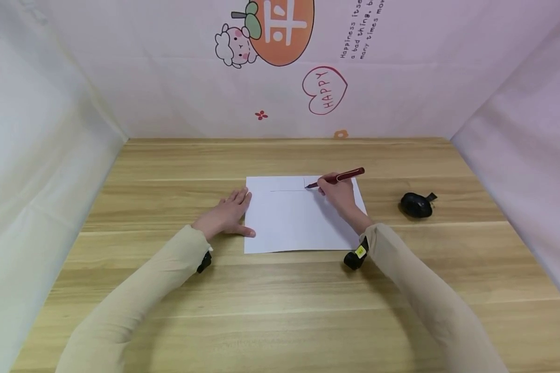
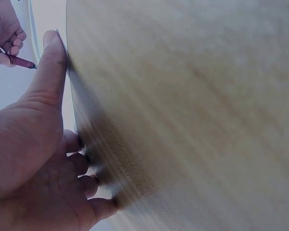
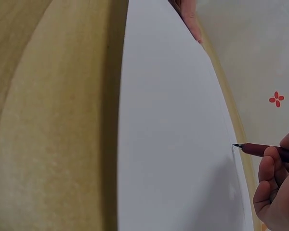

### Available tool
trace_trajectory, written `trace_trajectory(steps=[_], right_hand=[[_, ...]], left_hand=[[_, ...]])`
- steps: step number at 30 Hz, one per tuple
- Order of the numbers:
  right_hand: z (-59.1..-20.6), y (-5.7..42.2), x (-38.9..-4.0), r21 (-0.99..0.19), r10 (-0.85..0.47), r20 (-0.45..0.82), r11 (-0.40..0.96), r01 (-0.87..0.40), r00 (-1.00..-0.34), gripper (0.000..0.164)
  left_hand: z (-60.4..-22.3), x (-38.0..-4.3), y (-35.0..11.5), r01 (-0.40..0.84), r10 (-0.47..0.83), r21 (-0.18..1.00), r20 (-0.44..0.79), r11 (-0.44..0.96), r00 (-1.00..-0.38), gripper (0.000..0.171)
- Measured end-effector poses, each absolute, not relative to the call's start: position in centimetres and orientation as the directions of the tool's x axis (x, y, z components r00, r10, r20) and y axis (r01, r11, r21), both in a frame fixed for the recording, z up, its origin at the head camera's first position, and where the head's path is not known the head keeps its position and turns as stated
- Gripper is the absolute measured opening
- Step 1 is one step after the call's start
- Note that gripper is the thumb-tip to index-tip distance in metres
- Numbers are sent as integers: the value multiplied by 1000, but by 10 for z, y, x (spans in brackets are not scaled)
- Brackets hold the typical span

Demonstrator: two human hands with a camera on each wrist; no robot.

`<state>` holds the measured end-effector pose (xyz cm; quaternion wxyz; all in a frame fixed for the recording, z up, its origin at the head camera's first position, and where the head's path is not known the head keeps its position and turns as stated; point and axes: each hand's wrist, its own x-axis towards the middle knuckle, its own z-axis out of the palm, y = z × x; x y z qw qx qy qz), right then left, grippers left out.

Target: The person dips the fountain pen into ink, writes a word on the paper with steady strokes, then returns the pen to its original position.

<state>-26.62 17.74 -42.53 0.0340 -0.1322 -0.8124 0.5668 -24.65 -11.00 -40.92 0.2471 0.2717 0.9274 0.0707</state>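
A sheet of white paper (image 1: 289,223) lies on the wooden table, with a thin horizontal line and a short vertical line drawn near its far edge. My right hand (image 1: 339,196) pinches a dark red pen (image 1: 350,174), whose dark nib meets the paper close to the foot of the vertical line. In the right wrist view the pen (image 3: 260,150) sits between thumb and fingers. My left hand (image 1: 226,213) rests at the paper's left edge, fingers extended and thumb on the sheet. The left wrist view shows that hand's thumb (image 2: 47,72) stretched along the paper's edge.
A small black rounded object (image 1: 416,205) with a short tab lies on the table (image 1: 280,305) to the right of the paper. White cloth (image 1: 177,93) with printed pictures and words hangs behind the table, and plain cloth closes both sides. Black straps with small devices sit on both wrists.
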Motion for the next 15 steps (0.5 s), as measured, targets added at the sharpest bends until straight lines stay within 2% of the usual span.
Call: trace_trajectory(steps=[15], right_hand=[[-424,177,-261,-938,243,-95,302,169,-965,13]], left_hand=[[-411,-248,-109,466,537,266,-424,844,-729,105]])
